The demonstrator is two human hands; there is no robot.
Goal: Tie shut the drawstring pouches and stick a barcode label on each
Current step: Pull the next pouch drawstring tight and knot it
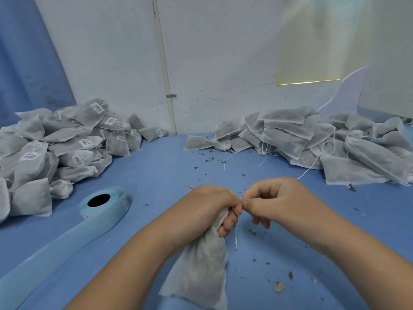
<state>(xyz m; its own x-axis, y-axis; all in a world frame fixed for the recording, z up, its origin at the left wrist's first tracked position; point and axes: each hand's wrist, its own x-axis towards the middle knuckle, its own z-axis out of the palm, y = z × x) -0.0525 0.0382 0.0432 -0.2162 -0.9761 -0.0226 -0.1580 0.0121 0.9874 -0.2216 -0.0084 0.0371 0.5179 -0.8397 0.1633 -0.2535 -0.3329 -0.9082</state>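
- Pouch (201, 267): front-centre, bottom resting on the bench (161, 175), neck lifted into the left hand (210, 206). No label on it that I can see.
- Left hand: fingers curled tight round the gathered neck, prob. to hold the mouth bunched so no fill spills while the knot is made.
- Right hand (274, 202): fingers curled, thumb + forefinger tips pressed together right against the left hand's fingertips. Looks like it pinches the string, but the bit between the tips is too fine to be sure.
- String (235, 239): one loose end hangs below the left hand's fingers, beside the pouch.
- Step, my read: tying, not yet finished; label comes after.
- Roll (101, 201) of labels: near, left of the hands, w/ its blue strip (55, 249) trailing to the near-left edge. Within easy reach once the knot's done.
- Left pile (67, 144): pouches w/ barcode labels, i.e. done. Right pile (312, 139): no labels, strings loose, i.e. to do. Work prob. flows right to left, w/ the centre for the one in hand.
- Crumbs (278, 286) of fill lie scattered on the bench by the right arm.
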